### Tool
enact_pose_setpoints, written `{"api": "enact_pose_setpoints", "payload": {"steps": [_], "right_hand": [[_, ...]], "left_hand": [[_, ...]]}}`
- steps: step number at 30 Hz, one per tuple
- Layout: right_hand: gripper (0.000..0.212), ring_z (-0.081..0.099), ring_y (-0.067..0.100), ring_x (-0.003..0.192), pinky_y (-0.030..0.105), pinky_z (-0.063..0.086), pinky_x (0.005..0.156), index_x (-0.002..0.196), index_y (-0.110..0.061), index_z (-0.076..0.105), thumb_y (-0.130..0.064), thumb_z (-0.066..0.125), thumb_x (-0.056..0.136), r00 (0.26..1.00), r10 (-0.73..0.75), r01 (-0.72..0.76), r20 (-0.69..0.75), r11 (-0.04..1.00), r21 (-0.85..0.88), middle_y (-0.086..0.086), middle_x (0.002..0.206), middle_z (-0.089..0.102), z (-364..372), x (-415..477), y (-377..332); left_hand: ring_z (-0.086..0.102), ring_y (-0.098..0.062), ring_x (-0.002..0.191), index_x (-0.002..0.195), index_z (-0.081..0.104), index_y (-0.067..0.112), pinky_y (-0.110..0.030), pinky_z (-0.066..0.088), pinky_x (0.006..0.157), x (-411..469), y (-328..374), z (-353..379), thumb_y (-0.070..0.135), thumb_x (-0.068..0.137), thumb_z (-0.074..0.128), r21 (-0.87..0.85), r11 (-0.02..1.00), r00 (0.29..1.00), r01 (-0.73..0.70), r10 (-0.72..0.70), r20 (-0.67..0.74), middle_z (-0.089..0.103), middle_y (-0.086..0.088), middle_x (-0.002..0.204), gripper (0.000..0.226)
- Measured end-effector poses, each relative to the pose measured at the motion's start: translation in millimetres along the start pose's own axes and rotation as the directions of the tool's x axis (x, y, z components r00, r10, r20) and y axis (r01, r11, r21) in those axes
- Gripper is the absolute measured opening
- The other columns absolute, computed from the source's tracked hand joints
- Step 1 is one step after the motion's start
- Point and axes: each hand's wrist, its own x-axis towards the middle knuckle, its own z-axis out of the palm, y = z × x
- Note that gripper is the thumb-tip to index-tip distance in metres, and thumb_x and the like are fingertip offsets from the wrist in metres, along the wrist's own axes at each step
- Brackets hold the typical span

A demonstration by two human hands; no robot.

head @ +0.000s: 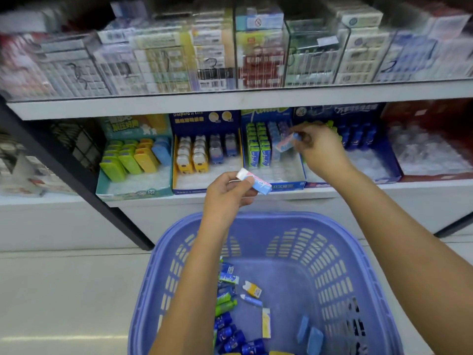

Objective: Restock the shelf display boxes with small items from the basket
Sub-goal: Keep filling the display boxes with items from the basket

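White shelving (230, 101) with black upright (76, 172), pale floor (64, 290).

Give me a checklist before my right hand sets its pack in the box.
1. Grip: right hand pinches pack: ok.
2. Aim: pack is over the box with the green packs: ok.
3. Free room at the box front: ok.
4. Pack matches the row behind it: cannot tell, blurred.
5. Next item: left hand holds second pack: ok.
6. Stock left in basket: ok.
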Motion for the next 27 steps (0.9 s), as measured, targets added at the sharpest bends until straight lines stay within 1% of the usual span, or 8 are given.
{"api": "enact_pose_setpoints", "payload": {"steps": [3, 7, 12, 13, 16, 18, 21, 27], "right_hand": [[0.018, 0.051, 0.004, 0.067, -0.004, 0.033, 0.053, 0.098, -0.008, 0.066, -0.007, 0.068, 0.081, 1.000, 0.007, -0.007, 0.006, 0.999, 0.041, 0.001, 0.086, 0.061, 5, 10, 4], [0.013, 0.054, -0.002, 0.067, -0.004, 0.037, 0.055, 0.086, -0.017, 0.067, -0.010, 0.074, 0.077, 0.995, 0.040, -0.049, 0.090, 0.994, 0.101, -0.004, 0.082, 0.063, 10, 16, 11], [0.016, 0.055, 0.007, 0.072, -0.004, 0.038, 0.056, 0.093, -0.009, 0.070, -0.007, 0.074, 0.077, 0.991, 0.053, -0.064, 0.119, 0.995, 0.083, 0.001, 0.086, 0.065, 14, 20, 14], [0.017, 0.057, 0.009, 0.074, -0.003, 0.039, 0.058, 0.094, -0.007, 0.071, -0.006, 0.074, 0.077, 0.990, 0.049, -0.058, 0.133, 0.996, 0.061, 0.003, 0.088, 0.066, 13, 22, 13], [0.021, 0.058, 0.009, 0.077, 0.016, 0.044, 0.072, 0.098, -0.010, 0.072, -0.007, 0.074, 0.077, 0.974, 0.026, -0.012, 0.226, 0.998, -0.062, 0.001, 0.088, 0.067, 12, 26, 7], [0.022, 0.056, 0.007, 0.075, 0.017, 0.041, 0.073, 0.101, -0.012, 0.072, -0.009, 0.073, 0.079, 0.968, 0.038, -0.010, 0.248, 0.994, -0.112, -0.002, 0.087, 0.066, 16, 25, 4], [0.023, 0.055, 0.005, 0.072, 0.017, 0.041, 0.072, 0.101, -0.010, 0.073, -0.009, 0.074, 0.078, 0.977, 0.049, -0.031, 0.208, 0.996, -0.087, 0.003, 0.096, 0.070, 21, 24, 6], [0.021, 0.055, 0.008, 0.072, 0.018, 0.041, 0.069, 0.098, -0.011, 0.071, -0.010, 0.074, 0.077, 0.977, 0.060, -0.048, 0.204, 0.997, -0.064, 0.006, 0.098, 0.069, 17, 20, 6]], "left_hand": [[0.071, -0.015, 0.076, 0.107, 0.059, 0.003, -0.021, 0.058, 0.069, 4, -2, -1, 0.010, 0.090, 0.062, -0.075, 0.997, 1.000, 0.003, -0.003, 0.005, 0.071, -0.014, 0.091, 0.019], [0.072, -0.017, 0.080, 0.106, 0.058, 0.001, -0.023, 0.058, 0.074, 10, -6, -1, 0.006, 0.088, 0.063, -0.136, 0.991, 1.000, 0.012, -0.010, 0.019, 0.071, -0.011, 0.091, 0.019], [0.072, -0.021, 0.088, 0.106, 0.060, 0.002, -0.023, 0.057, 0.075, 15, -10, 0, 0.005, 0.087, 0.064, -0.179, 0.984, 0.999, 0.012, -0.006, 0.032, 0.072, -0.008, 0.091, 0.019], [0.072, -0.022, 0.089, 0.106, 0.059, 0.002, -0.022, 0.057, 0.075, 15, -11, 1, 0.005, 0.087, 0.064, -0.193, 0.981, 0.999, 0.015, -0.008, 0.036, 0.072, -0.008, 0.092, 0.020], [0.071, -0.022, 0.091, 0.104, 0.060, 0.005, -0.022, 0.056, 0.076, 16, -13, 4, 0.003, 0.086, 0.065, -0.202, 0.979, 0.999, 0.023, -0.017, 0.033, 0.070, -0.008, 0.093, 0.018], [0.072, -0.021, 0.089, 0.103, 0.060, 0.007, -0.021, 0.056, 0.075, 16, -14, 5, 0.003, 0.086, 0.065, -0.198, 0.980, 0.999, 0.029, -0.026, 0.021, 0.069, -0.008, 0.093, 0.018], [0.072, -0.022, 0.090, 0.102, 0.061, 0.006, -0.020, 0.056, 0.074, 14, -14, 5, 0.002, 0.085, 0.065, -0.246, 0.969, 0.999, 0.035, -0.029, 0.029, 0.071, -0.006, 0.091, 0.018], [0.071, -0.022, 0.091, 0.100, 0.060, 0.001, -0.020, 0.056, 0.075, 7, -10, 14, -0.001, 0.084, 0.065, -0.307, 0.948, 0.997, 0.080, -0.074, 0.032, 0.070, -0.015, 0.099, 0.018]]}}
